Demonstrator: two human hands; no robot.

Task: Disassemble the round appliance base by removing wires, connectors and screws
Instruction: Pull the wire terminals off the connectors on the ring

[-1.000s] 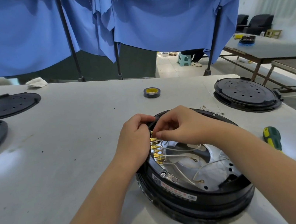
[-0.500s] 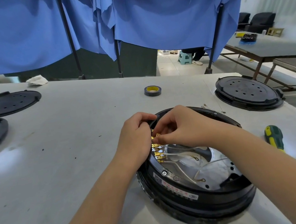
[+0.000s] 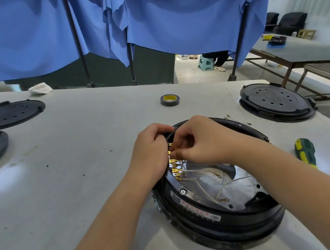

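The step in hand looks like unplugging connectors: the left hand curls over the rim of the round appliance base near the table's front edge, while the right hand pinches at the topmost of the brass spade connectors. Next likely calls for a straight pull against that bracing. The base is black, open, with white wires across a shiny plate.

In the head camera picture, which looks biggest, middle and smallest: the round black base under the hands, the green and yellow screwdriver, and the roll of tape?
1. Round black base, by far the biggest.
2. Screwdriver.
3. Roll of tape, smallest, though it lies farther from the camera, so its gap to the screwdriver is unsure.
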